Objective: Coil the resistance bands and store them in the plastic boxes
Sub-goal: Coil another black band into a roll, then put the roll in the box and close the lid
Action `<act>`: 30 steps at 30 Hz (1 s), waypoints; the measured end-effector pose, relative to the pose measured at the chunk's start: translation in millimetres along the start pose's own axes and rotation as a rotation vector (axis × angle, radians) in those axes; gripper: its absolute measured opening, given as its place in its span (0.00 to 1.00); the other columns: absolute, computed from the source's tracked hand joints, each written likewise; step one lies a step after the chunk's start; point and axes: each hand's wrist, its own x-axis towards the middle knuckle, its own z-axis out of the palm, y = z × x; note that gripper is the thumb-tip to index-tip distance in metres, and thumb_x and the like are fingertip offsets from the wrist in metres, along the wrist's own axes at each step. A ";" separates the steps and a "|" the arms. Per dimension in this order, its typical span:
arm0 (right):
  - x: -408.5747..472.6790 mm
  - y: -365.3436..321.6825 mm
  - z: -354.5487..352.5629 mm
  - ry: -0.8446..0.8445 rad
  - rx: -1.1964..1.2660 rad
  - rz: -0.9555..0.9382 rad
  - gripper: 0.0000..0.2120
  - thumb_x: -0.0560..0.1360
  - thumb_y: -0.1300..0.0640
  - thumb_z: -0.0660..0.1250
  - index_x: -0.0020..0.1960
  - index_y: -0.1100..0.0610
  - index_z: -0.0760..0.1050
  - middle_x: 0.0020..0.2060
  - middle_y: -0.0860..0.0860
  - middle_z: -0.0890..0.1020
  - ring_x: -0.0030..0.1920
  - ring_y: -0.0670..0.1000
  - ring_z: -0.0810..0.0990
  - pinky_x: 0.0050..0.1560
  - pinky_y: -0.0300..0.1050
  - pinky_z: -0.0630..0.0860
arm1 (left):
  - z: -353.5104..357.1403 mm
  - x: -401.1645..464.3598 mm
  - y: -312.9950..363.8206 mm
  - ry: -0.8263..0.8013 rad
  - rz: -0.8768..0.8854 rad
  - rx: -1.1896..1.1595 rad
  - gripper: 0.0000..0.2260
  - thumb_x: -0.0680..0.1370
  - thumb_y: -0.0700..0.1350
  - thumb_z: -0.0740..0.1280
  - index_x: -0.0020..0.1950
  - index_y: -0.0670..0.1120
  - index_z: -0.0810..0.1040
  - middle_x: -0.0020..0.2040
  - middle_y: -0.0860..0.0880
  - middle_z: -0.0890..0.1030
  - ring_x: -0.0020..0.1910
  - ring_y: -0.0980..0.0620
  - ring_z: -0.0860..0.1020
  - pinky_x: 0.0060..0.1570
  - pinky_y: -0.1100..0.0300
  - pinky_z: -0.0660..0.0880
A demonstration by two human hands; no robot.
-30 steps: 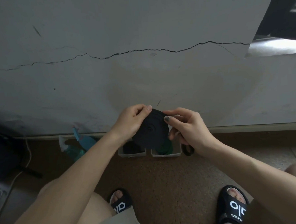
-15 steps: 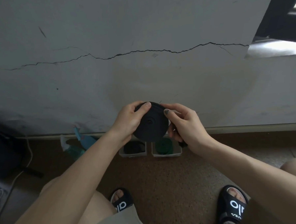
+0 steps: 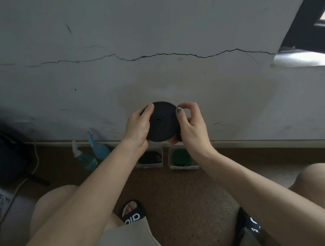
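A black resistance band (image 3: 161, 122) wound into a flat round coil is held up in front of the wall, face toward me. My left hand (image 3: 138, 127) grips its left edge, thumb on the front. My right hand (image 3: 191, 123) holds the right edge, thumb pressed on the rim and fingers curled behind. On the floor below stand two small clear plastic boxes: the left box (image 3: 150, 164) has a dark band in it, the right box (image 3: 184, 166) a coiled green band (image 3: 180, 157).
A cracked grey wall rises just behind the boxes. A teal spray bottle (image 3: 86, 158) and a blue one (image 3: 99, 147) lie at the wall's foot on the left. A dark bag (image 3: 5, 155) and white cable (image 3: 35, 163) sit far left. My knees and black slides (image 3: 132, 212) frame the brown carpet.
Both hands have lifted the black coil higher and away from the boxes. The loose tail seen earlier below my right hand no longer hangs in view.
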 end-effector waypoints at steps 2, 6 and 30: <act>-5.8 8.5 2.2 0.000 -0.065 0.006 0.08 0.87 0.48 0.58 0.62 0.50 0.70 0.44 0.55 0.83 0.37 0.52 0.86 0.31 0.48 0.83 | -4.2 -4.7 -11.9 0.016 -0.028 -0.005 0.15 0.83 0.54 0.65 0.62 0.46 0.81 0.57 0.42 0.84 0.56 0.42 0.82 0.55 0.42 0.82; -20.2 30.3 15.9 0.037 -0.058 0.056 0.07 0.87 0.51 0.57 0.58 0.53 0.70 0.38 0.58 0.83 0.27 0.52 0.82 0.26 0.45 0.78 | -11.5 -7.9 -33.8 0.064 -0.054 -0.047 0.14 0.83 0.53 0.65 0.61 0.45 0.82 0.56 0.42 0.84 0.56 0.42 0.83 0.54 0.43 0.83; 66.5 245.3 95.5 -0.037 -0.138 0.649 0.12 0.88 0.51 0.56 0.67 0.54 0.71 0.51 0.46 0.80 0.49 0.42 0.81 0.38 0.31 0.74 | -56.9 107.3 -227.5 0.176 -0.588 0.248 0.27 0.85 0.58 0.57 0.81 0.47 0.62 0.77 0.44 0.69 0.74 0.43 0.69 0.70 0.50 0.67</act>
